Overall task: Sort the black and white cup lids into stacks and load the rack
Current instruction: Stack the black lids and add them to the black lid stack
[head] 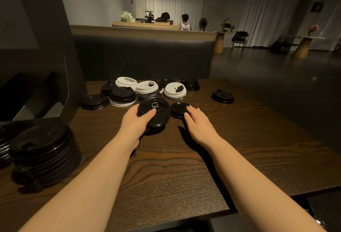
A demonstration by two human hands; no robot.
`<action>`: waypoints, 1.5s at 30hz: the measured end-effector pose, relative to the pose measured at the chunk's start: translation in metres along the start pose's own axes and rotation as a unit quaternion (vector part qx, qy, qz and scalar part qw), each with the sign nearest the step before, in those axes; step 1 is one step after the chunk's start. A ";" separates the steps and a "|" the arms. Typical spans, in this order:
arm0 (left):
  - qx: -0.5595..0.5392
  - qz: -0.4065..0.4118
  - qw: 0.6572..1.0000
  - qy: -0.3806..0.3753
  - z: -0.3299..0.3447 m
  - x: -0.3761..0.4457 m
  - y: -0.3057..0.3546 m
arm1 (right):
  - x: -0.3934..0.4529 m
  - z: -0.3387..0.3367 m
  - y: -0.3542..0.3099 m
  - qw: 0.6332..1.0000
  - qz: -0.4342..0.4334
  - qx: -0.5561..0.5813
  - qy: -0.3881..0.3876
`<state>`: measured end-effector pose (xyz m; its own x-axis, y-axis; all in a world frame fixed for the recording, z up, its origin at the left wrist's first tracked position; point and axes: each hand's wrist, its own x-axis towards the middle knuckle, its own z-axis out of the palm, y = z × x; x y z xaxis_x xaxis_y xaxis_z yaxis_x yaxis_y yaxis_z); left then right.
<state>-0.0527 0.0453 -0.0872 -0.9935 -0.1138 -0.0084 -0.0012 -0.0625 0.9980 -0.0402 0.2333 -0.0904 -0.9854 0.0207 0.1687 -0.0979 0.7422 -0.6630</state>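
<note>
The left hand [135, 121] holds a black lid [154, 111] tilted up off the worktop [166, 167], thumb on its top and fingers curled under its rim, probably to carry it to the tall black stack [43, 150] at the near left. The right hand [196, 121] lies with fingers straight and together on a second black lid [179, 109] — it seems to steady or draw it closer. The unsorted lids [145, 89], black and white mixed, wait behind — the rack I cannot identify for certain.

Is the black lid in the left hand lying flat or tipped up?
Tipped up. The left hand holds the black lid tilted, its far edge raised off the table.
</note>
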 end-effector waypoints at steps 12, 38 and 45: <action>-0.105 -0.044 0.991 0.071 -0.007 0.012 0.000 | -0.012 -0.012 -0.004 0.998 -0.022 0.049 0.018; -0.015 -0.004 1.000 -0.015 0.012 0.000 -0.010 | -0.016 -0.001 -0.010 0.991 0.018 0.130 -0.029; -0.043 -0.013 0.999 0.027 0.009 0.002 -0.009 | -0.021 -0.006 -0.012 0.980 -0.003 0.079 -0.184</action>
<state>-0.0558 0.0548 -0.0953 -0.9855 -0.1650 -0.0390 -0.0140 -0.1502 0.9886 -0.0175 0.2281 -0.0822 -0.9655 -0.2473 -0.0818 -0.0952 0.6273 -0.7729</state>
